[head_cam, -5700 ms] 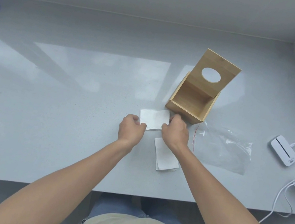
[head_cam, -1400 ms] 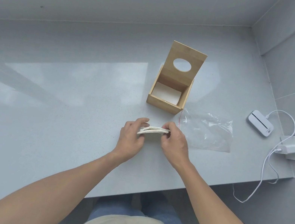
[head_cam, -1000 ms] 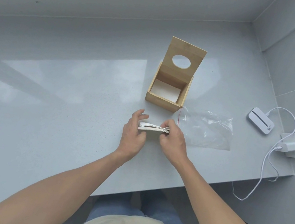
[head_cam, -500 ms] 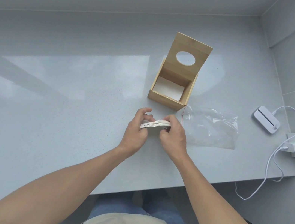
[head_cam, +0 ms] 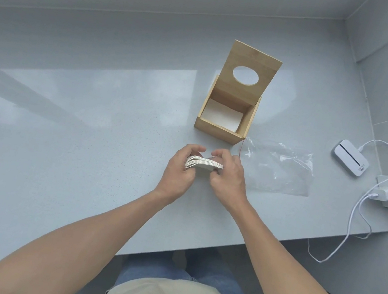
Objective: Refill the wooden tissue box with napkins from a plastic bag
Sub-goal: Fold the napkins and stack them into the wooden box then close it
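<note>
Since 0.5 s ago the stack (head_cam: pixel 204 164) has levelled out, still pinched btwn both hands; L fingers curled further over its left end. L hand (head_cam: pixel 180 167) grips the left end, R hand (head_cam: pixel 228 176) the right, held just above the counter (head_cam: pixel 72 138). Box (head_cam: pixel 226 116) stands beyond w/ lid (head_cam: pixel 252 66) up, white napkins (head_cam: pixel 221 116) inside. Bag (head_cam: pixel 277 169) lies flat right of the hands

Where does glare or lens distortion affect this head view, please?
Head view: a broad pale glare patch lies across the counter left of the wooden box; the plastic bag glints; wide-angle bending curves the counter edges; hands and napkins stay sharp.
</note>
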